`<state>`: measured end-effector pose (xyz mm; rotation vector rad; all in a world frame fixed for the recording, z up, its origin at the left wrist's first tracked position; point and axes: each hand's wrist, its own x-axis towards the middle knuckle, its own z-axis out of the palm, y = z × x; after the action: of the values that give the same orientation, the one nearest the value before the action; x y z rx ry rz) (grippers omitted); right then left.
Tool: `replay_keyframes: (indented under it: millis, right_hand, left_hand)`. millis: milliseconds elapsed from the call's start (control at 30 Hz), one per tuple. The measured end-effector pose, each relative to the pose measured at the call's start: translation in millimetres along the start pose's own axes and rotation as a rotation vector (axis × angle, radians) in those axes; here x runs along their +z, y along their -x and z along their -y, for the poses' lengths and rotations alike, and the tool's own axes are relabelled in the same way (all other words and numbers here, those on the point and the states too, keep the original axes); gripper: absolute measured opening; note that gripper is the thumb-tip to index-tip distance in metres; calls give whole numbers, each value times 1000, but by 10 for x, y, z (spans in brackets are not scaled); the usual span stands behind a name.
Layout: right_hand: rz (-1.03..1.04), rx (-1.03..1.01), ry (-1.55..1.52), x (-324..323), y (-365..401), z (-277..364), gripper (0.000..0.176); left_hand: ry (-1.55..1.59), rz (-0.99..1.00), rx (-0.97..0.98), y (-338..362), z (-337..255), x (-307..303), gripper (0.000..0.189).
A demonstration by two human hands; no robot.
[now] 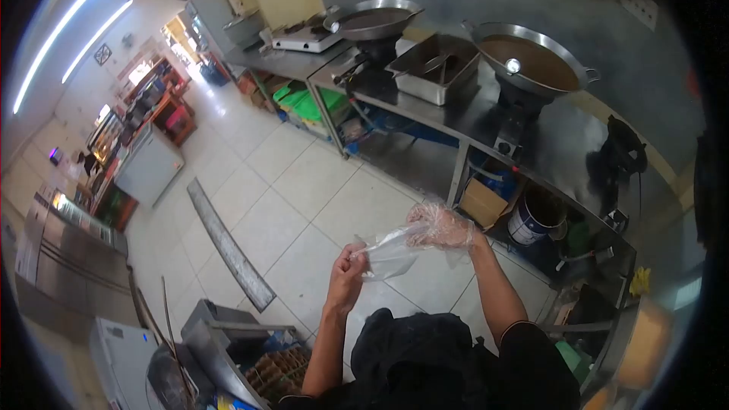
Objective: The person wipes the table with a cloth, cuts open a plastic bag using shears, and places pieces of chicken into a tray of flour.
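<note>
Thin clear plastic (391,255), which looks like a disposable glove, is stretched between my two hands in front of my body. My left hand (348,276) is closed, its fingers pinching one end. My right hand (440,228) sits higher and to the right, wrapped in a crinkled clear plastic glove that bunches loosely at the wrist. Its fingers are curled on the other end of the plastic. Glare and creases hide exactly where the worn glove ends and the stretched plastic begins.
Along the wall runs a steel table (558,133) bearing a large wok of brown liquid (531,61), another wok (376,21) and a rectangular steel pan (437,80). Underneath stand a bucket (531,220) and a cardboard box (484,203). A long metal strip (228,247) lies on the tiled floor.
</note>
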<state>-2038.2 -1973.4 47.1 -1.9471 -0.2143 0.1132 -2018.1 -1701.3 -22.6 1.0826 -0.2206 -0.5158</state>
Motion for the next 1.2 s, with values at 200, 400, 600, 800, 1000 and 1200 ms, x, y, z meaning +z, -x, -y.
replay_keyframes:
  millis: [200,400,600,800,1000,1200]
  right_hand:
    - [3,-146,45,-100,29,-219,46]
    - [74,36,70,-193,-15,-521,53]
    - [-718,172,303,-47,213,-1431,36]
    - [-410,50,164,367,590,-1373,35]
    - [-27,168,-72,567,673,-1119,42]
    - [34,264,-144,408,492,-1114,48]
  left_hand:
    - [-41,33,-199,-54,0,316,50]
    - [-333,-202,3,-90,206,169,35]
    - [-496,-369,126,99,399,108,25]
    - [-502,-267,-43,186,859,71,27]
    - [-530,-80,-106,-27,1159,326,20]
    - [-504,-90,-75,-257,1275,373,11]
